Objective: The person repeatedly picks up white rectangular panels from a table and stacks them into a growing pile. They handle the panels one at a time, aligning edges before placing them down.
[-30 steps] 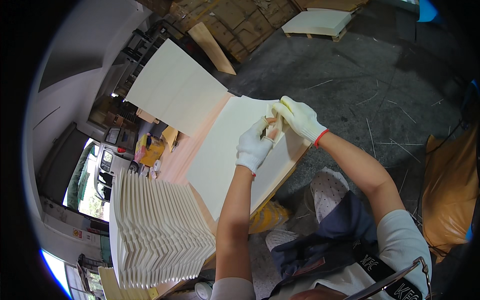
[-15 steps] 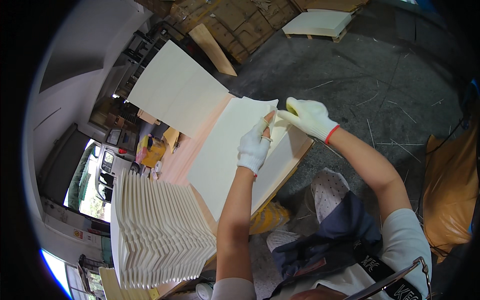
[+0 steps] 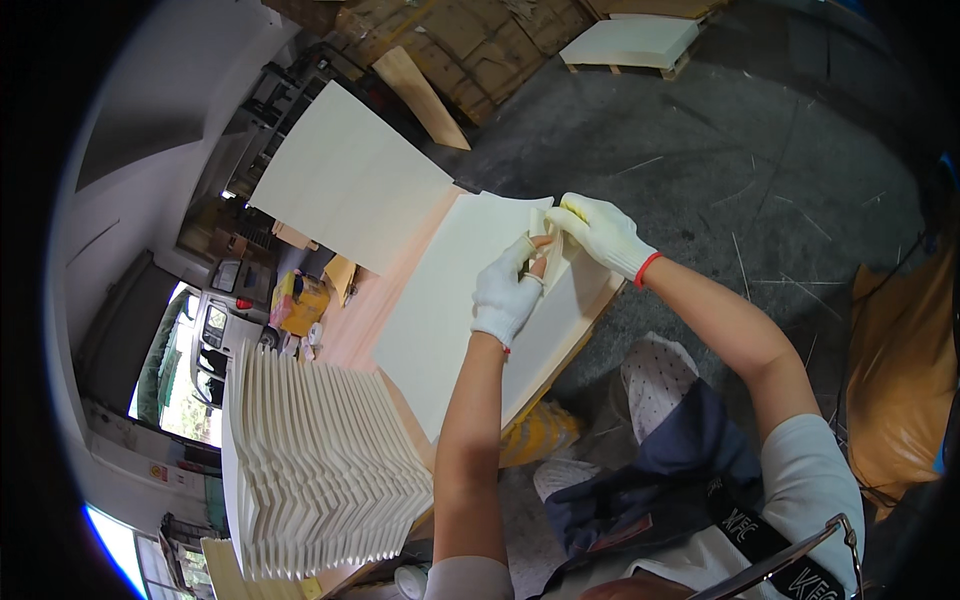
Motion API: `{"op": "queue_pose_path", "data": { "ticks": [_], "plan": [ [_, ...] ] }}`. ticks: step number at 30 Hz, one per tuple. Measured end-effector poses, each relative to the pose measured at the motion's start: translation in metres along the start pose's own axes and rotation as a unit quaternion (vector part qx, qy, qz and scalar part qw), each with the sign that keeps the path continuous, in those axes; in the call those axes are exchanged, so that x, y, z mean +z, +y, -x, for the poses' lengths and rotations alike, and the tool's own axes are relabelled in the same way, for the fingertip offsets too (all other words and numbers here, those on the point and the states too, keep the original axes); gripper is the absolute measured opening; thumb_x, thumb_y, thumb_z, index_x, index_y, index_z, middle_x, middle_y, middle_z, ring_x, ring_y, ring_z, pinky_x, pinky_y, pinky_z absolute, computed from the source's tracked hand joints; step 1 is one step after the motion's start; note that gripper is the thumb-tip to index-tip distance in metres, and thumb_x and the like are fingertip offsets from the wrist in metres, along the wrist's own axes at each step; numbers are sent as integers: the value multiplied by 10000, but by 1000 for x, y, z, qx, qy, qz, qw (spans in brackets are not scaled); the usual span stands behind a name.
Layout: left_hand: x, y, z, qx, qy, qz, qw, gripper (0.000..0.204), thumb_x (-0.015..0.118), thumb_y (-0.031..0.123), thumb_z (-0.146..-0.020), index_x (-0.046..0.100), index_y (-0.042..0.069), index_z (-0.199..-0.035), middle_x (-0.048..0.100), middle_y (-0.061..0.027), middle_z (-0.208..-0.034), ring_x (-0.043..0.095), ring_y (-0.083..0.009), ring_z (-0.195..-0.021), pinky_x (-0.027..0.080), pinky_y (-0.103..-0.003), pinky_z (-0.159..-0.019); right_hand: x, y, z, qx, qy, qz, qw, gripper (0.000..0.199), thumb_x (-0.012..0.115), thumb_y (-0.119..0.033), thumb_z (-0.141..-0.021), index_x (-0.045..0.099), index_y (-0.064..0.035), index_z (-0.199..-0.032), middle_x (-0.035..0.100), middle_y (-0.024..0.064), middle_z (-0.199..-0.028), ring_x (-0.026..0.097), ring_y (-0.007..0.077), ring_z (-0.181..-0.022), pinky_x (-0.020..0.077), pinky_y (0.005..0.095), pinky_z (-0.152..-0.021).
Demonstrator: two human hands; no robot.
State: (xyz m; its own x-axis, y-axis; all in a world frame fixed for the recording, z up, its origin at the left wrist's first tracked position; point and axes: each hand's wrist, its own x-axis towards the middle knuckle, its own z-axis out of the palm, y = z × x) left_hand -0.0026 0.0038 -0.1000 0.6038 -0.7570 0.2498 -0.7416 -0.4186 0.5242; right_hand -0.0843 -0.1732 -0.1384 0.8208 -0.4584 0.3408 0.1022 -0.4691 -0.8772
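Note:
A stack of large white sheets [image 3: 440, 285] lies on the table in front of me, its long right side facing me. At the far right corner of the stack, my right hand [image 3: 598, 232], in a white knit glove with a red cuff, is closed on the raised edge of the sheets. Just left of it, my left hand [image 3: 508, 288] bends its fingers round the same lifted edge. Its glove is white too, with the thumb and forefinger tips bare. How many sheets the fingers hold is hidden.
Fanned, wavy white sheets [image 3: 320, 470] stand at the near left. Another white sheet stack [image 3: 350, 185] lies at the far left, past a pinkish tabletop [image 3: 375, 315]. A yellow box [image 3: 303, 303] sits beyond. Brown plastic sheeting [image 3: 900, 380] hangs at right; a loaded pallet [image 3: 630, 45] is far back.
My right hand has moved slightly left and its fingers have closed on the sheet edge. My left forefinger, stretched out before, is now bent at the edge.

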Motion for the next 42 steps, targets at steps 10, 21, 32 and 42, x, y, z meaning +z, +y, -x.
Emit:
{"op": "queue_pose_path", "data": {
  "ticks": [10,21,32,42],
  "plan": [
    [-2,9,0,-38,-33,-32,998,439,728,240,-874,676,251,-1310,725,-131,-1159,708,-305,-998,550,-362,-900,4,6,2,-2,29,0,1000,382,490,-449,-1007,616,-90,-972,656,169,-877,643,363,-852,473,440,-763],
    [7,7,11,81,60,-174,980,506,647,238,-853,624,291,-1355,724,-129,-1143,704,-338,-1018,562,-402,-884,-22,16,10,-84,-33,251,964,412,556,-513,-964,643,-112,-937,674,127,-856,662,362,-836,508,477,-750],
    [2,4,-23,-52,9,-205,977,418,673,328,-882,662,258,-1295,733,-132,-1116,703,-336,-1005,542,-431,-880,-20,4,-13,-183,-63,206,959,380,546,-504,-978,684,-159,-1054,694,119,-926,670,318,-904,512,433,-796],
    [6,-16,-3,-13,-4,9,1000,411,717,249,-900,672,152,-1297,705,-137,-1209,684,-288,-1087,513,-355,-956,7,0,2,9,1,-12,1000,383,448,-440,-1023,662,-135,-1111,684,157,-996,646,357,-946,480,424,-835]
  ]
}}
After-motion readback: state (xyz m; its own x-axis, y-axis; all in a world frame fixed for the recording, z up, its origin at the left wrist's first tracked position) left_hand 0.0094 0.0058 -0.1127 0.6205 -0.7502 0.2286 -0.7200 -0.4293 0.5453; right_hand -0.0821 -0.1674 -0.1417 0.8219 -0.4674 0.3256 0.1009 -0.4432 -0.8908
